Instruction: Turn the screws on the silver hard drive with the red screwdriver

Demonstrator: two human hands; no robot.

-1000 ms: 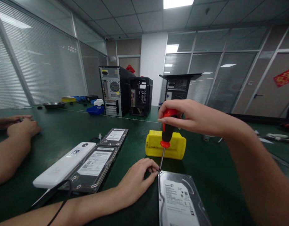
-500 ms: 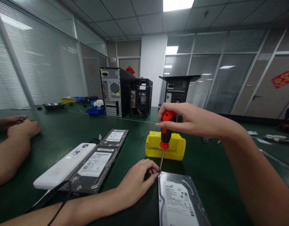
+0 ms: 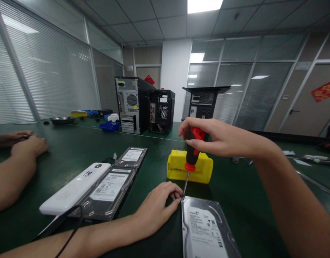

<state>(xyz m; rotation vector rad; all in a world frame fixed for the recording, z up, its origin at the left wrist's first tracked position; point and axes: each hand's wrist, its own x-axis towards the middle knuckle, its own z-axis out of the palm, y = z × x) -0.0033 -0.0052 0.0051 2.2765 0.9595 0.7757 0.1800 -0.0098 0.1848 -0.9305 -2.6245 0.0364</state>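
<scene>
My right hand (image 3: 207, 138) is wrapped round the red and black handle of a screwdriver (image 3: 192, 156), held nearly upright. The screwdriver's tip meets the top left corner of a silver hard drive (image 3: 205, 229) with a white label, lying on the green table. At that same corner my left hand (image 3: 162, 202) has its fingers curled and pressed together; what they pinch, if anything, is too small to make out. Just behind the drive, a yellow bin (image 3: 205, 170) stands partly hidden by the screwdriver.
To the left lie a white power bank (image 3: 73, 190) with a black cable and two more hard drives (image 3: 107, 193) (image 3: 132, 156). Computer cases (image 3: 132, 104) stand behind, near a blue tray (image 3: 109, 126). Another person's hands (image 3: 29, 145) are at the far left.
The screwdriver handle has turned within my right hand, and its red part now faces right. My left hand stays at the drive's corner. The view has shifted very slightly.
</scene>
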